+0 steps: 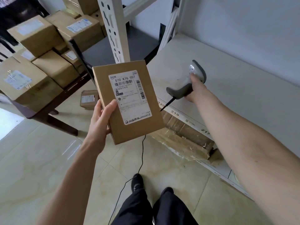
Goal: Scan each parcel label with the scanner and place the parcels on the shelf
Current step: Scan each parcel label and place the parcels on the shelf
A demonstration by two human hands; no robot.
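A flat brown parcel [129,109] with a white printed label [129,98] facing me is held up in the middle of the view. My left hand [101,120] grips its lower left edge. To the right, over the white shelf board [235,95], my right hand [195,90] is closed around the handle of a grey scanner [193,75]. The scanner's head points away from the parcel, and its black cable [142,153] hangs down to the floor.
A dark table [53,108] at the left carries several taped cardboard boxes [39,34]. One small box [89,99] lies on the tiled floor. A white slotted shelf upright [113,30] stands behind the parcel. Flattened cardboard [185,137] sits under the shelf. My feet are below.
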